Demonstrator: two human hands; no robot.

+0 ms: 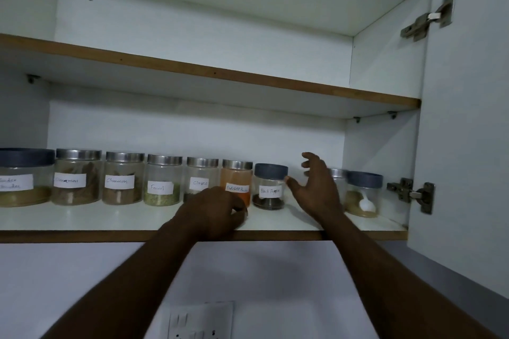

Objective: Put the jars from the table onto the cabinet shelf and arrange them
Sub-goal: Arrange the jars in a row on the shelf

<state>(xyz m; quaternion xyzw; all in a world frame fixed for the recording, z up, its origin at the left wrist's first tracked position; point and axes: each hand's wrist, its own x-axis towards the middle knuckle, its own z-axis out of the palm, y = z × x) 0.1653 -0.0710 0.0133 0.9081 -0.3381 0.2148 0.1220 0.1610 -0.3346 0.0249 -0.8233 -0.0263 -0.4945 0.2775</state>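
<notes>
The cabinet shelf (82, 217) carried nine jars in a single row, all upright with lids fitted. The Black Pepper jar (270, 187), blue-lidded, served as reference.

Left of it, in order outward:
- the Red Chilli Powder jar (237, 179), just beside it;
- the Cloves jar (201, 176);
- the Fennel jar (163, 180);
- the nearer cinnamon jar (124, 177);
- the farther cinnamon jar (77, 176);
- the large blue-lidded jar (24, 176), cut by the frame edge.

Right of it stood a steel-lidded jar (338, 173), mostly hidden, then the scoop jar (363, 191), blue-lidded with a white scoop inside.

The left hand (217, 209) lay clenched on the shelf's front edge, left of and in front of the Black Pepper jar, grasping nothing. The right hand (314, 187) was released, fingers spread, immediately right of the Black Pepper jar. Its thumb tip seemed to touch that jar's lid, though contact was not certain.
</notes>
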